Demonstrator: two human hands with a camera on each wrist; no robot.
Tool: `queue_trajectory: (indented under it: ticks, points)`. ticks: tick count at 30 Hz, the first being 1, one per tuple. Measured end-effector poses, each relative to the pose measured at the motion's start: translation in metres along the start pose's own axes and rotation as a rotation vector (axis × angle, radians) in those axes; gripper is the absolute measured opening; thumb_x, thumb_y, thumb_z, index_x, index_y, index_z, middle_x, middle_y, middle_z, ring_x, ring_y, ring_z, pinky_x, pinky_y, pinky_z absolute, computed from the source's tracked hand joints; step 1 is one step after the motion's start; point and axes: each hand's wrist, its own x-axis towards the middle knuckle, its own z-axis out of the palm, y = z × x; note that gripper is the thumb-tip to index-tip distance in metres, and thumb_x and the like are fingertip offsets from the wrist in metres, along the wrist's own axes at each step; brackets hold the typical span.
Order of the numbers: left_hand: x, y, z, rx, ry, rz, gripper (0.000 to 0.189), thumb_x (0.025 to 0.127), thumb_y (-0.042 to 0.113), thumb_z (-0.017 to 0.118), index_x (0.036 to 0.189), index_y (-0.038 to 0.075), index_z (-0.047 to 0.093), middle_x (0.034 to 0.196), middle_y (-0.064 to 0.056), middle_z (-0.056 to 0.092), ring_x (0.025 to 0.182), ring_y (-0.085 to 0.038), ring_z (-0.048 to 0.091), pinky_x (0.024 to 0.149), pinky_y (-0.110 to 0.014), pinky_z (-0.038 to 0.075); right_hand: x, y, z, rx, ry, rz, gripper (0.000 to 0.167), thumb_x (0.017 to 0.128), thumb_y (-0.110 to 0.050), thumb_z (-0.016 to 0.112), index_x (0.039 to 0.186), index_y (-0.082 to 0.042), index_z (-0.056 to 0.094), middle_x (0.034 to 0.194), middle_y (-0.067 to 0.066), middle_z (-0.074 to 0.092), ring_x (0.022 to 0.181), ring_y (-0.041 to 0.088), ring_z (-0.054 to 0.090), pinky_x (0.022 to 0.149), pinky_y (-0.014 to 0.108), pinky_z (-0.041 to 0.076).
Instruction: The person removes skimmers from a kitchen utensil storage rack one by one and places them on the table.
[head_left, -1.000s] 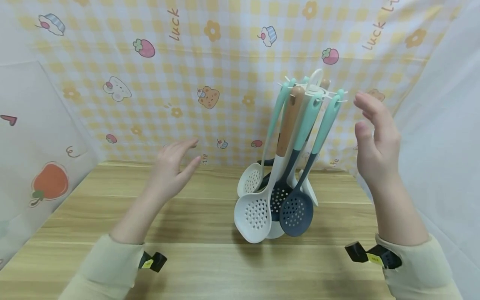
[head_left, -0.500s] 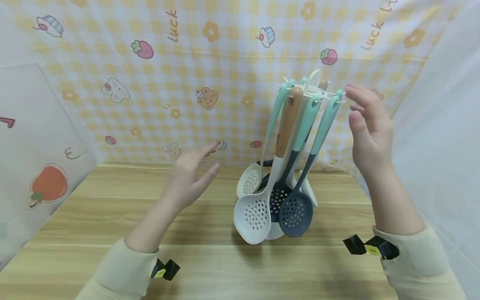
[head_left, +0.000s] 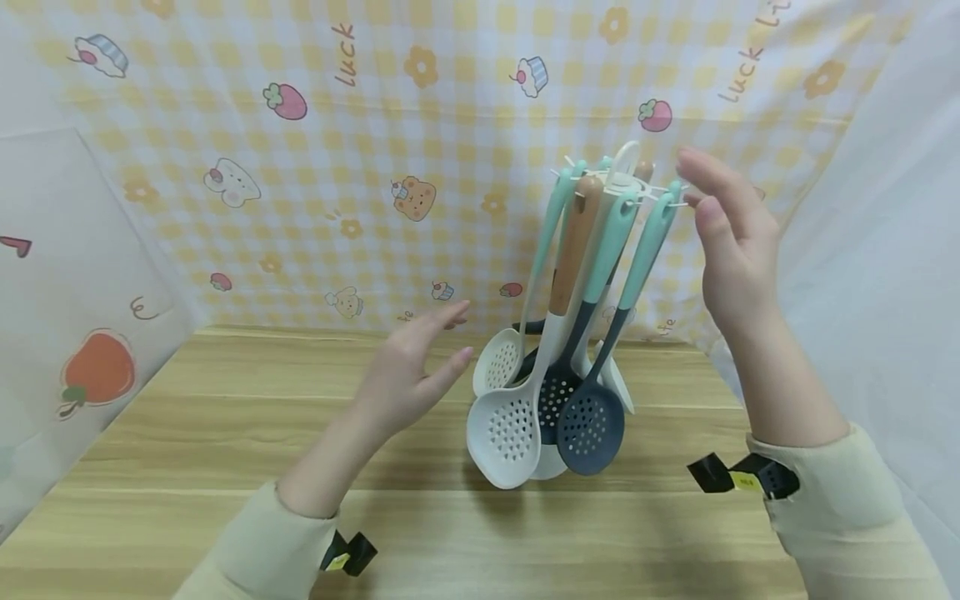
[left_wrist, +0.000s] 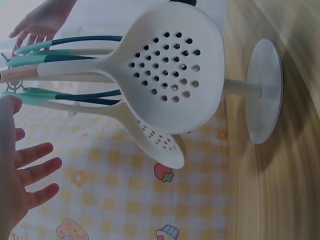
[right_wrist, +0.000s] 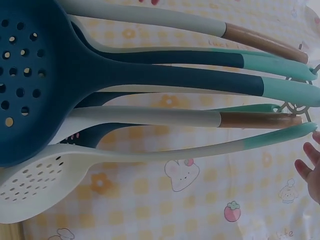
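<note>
Find left hand (head_left: 408,367) farther in than one second ago, near the utensil stand (left_wrist: 242,88), with fingers and thumb spread. Find right hand (head_left: 738,258) likewise nearer, also spread, close to the stand's top; cannot tell whether touching. Find stand upright, in the same place on the tabletop (head_left: 450,550), hung with a white slotted spoon (head_left: 504,442), brown at the handle, and a dark blue slotted spoon (head_left: 592,429) with teal handle, among others.

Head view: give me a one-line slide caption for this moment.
Left hand and right hand flank a white rack of hanging kitchen utensils on a wooden table.
</note>
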Motion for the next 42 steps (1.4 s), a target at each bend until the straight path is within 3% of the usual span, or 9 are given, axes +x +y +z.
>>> queue_trajectory:
  ticks: [13,16,20,26,34,42]
  points:
    - [-0.001,0.016,0.025,-0.054,-0.084,-0.062,0.056,0.094,0.034,0.058,0.144,0.014,0.041,0.12,-0.003,0.061,0.11,-0.018,0.057,0.093,-0.042,0.045,0.008,0.009,0.006,0.25,0.033,-0.016,0.031,0.09,-0.018,0.054,0.112,0.0,0.069,0.126,0.013,0.061,0.122,0.028,0.048,0.094,0.031,0.039]
    - [-0.001,0.019,0.031,-0.068,-0.099,-0.076,0.058,0.094,0.032,0.059,0.145,0.017,0.039,0.117,-0.002,0.063,0.107,-0.019,0.058,0.089,-0.041,0.047,0.009,0.011,0.009,0.257,0.033,-0.022,0.03,0.09,-0.016,0.054,0.11,0.0,0.069,0.124,0.012,0.062,0.123,0.028,0.048,0.093,0.031,0.039]
    - [0.0,0.023,0.039,-0.088,-0.119,-0.067,0.06,0.093,0.031,0.061,0.145,0.014,0.038,0.114,-0.006,0.064,0.103,-0.021,0.06,0.085,-0.039,0.05,0.009,0.012,0.012,0.248,0.034,-0.037,0.028,0.09,-0.012,0.053,0.109,0.001,0.069,0.121,0.011,0.064,0.123,0.028,0.049,0.103,0.035,0.033]
    - [-0.001,0.027,0.05,-0.119,-0.17,-0.103,0.062,0.093,0.033,0.06,0.146,0.012,0.036,0.114,-0.006,0.063,0.102,-0.019,0.061,0.084,-0.038,0.051,0.004,0.015,0.014,0.266,0.024,-0.06,0.031,0.088,-0.018,0.062,0.108,0.005,0.068,0.121,0.012,0.063,0.122,0.029,0.049,0.108,0.041,0.029]
    - [-0.003,0.03,0.061,-0.115,-0.211,-0.12,0.065,0.092,0.033,0.064,0.146,0.011,0.035,0.114,-0.006,0.062,0.101,-0.018,0.061,0.082,-0.035,0.051,0.001,0.015,0.017,0.329,0.034,-0.054,0.034,0.087,-0.023,0.069,0.104,0.007,0.067,0.119,0.015,0.063,0.119,0.031,0.051,0.101,0.038,0.037]
    - [-0.003,0.033,0.067,-0.084,-0.223,-0.108,0.068,0.09,0.033,0.066,0.148,0.015,0.033,0.114,-0.004,0.062,0.103,-0.018,0.059,0.082,-0.033,0.051,0.0,0.018,0.02,0.359,0.061,-0.051,0.033,0.085,-0.017,0.072,0.102,0.01,0.066,0.116,0.018,0.063,0.114,0.032,0.054,0.084,0.03,0.047]
